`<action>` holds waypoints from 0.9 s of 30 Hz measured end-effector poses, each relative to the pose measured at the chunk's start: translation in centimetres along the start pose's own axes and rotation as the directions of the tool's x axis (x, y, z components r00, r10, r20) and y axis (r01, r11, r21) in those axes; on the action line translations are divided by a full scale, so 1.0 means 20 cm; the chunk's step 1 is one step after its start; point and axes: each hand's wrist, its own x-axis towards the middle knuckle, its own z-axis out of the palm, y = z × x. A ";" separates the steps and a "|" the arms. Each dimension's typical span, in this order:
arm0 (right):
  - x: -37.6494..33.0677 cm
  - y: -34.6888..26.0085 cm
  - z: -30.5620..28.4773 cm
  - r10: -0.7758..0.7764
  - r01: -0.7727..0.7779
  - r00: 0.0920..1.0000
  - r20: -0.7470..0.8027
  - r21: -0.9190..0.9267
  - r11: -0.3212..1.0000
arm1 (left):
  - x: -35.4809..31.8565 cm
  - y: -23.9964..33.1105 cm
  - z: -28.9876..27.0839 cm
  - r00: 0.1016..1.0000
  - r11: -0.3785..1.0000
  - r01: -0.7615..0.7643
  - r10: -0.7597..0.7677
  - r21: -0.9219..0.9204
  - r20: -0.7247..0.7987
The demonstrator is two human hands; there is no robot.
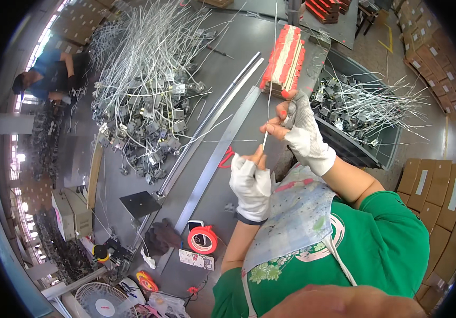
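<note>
My left hand (pixel 250 183), in a white fingerless glove, is closed in a pinch on the lower end of a thin white wire (pixel 265 139). Just above it and to the right, my right hand (pixel 303 127), gloved the same way, has its thumb and forefinger closed on that wire. From there the wire runs up past the top edge of the view. Behind my right hand lies a stack of red and cream strips (pixel 285 58). Red-handled scissors (pixel 226 158) rest on the table left of my left hand; their blades are hard to see.
A large heap of grey parts with white wires (pixel 148 116) covers the table's left. More lie in a grey bin (pixel 389 143) at right. Long metal rails (pixel 212 159) cross the table. Nearer are a red tape roll (pixel 214 240) and a phone (pixel 195 226). Another person (pixel 47 74) works far left.
</note>
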 end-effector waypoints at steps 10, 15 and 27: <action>-0.05 -0.05 0.10 -0.060 0.053 0.996 0.059 0.119 0.992 | 0.06 0.08 -0.19 0.729 0.482 0.676 -0.547 -0.558 0.410; -0.06 -0.05 0.11 -0.142 0.130 0.985 0.098 0.120 0.984 | 0.05 0.10 -0.20 0.640 0.333 0.749 -0.589 -0.573 0.494; -0.05 -0.05 0.08 -0.131 0.109 0.981 0.142 0.152 0.982 | 0.04 0.14 -0.16 0.632 0.290 0.731 -0.631 -0.618 0.451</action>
